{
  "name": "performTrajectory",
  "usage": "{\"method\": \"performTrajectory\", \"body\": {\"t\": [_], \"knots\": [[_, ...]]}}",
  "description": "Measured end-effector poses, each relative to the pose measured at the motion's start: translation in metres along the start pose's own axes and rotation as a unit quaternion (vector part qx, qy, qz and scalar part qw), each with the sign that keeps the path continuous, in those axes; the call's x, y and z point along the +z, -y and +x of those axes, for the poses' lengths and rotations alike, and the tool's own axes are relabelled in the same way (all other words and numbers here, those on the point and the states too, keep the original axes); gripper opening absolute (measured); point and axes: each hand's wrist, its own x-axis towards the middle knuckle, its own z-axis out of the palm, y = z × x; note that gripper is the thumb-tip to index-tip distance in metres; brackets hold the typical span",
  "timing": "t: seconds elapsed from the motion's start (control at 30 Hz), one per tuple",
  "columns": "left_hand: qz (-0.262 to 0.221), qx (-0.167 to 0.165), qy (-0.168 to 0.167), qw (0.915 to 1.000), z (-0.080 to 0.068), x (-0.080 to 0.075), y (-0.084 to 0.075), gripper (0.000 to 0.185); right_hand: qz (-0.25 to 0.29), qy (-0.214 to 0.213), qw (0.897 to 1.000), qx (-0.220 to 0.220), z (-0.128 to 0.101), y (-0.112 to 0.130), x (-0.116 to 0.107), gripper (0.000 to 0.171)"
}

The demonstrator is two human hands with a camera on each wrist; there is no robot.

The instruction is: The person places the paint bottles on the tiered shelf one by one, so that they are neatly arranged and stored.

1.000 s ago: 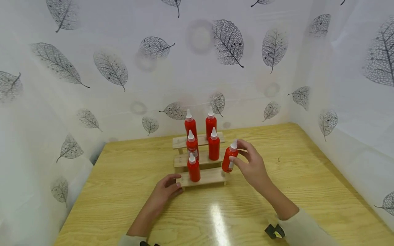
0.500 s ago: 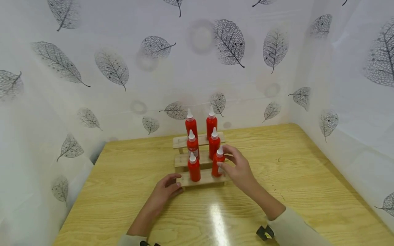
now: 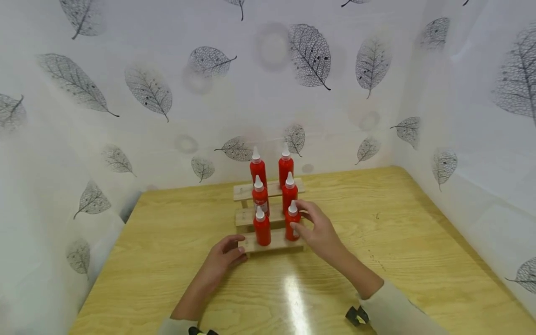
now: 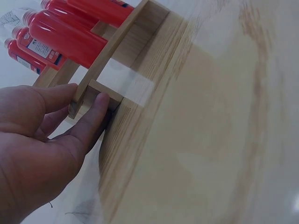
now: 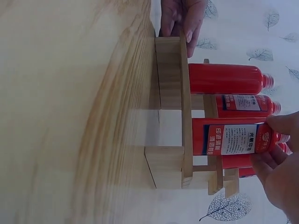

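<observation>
A three-step wooden display stand bears red squeeze bottles with white pointed caps, two on each step. At its lowest step, my left hand grips the left end, thumb and fingers around the board's end and leg in the left wrist view. With thumb and fingertips, my right hand pinches the upper part of the front right bottle, which stands upright on the lowest step. Its printed label faces the right wrist camera. To the left on that step is the front left bottle.
Behind are two middle-step bottles and two top-step bottles, close to the right hand's fingers. A leaf-patterned white sheet hangs behind and beside the wooden table. A small black object lies by the right sleeve.
My right hand has carried the bottle leftward from beside the stand onto the lowest step's right part, then slightly further left. My left hand has stayed at the stand's left end.
</observation>
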Motion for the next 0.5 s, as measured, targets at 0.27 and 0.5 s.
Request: {"method": "performTrajectory", "body": {"t": [0.27,0.5], "knots": [[-0.004,0.005,0.001,1.0000,0.005,0.001,0.001,0.039,-0.031,-0.011,0.999,-0.005,0.001,-0.006,-0.012,0.045],[0.001,0.005,0.001,1.0000,0.004,0.002,0.001,0.038,-0.069,-0.052,0.996,0.010,0.007,-0.010,-0.036,0.035]]}}
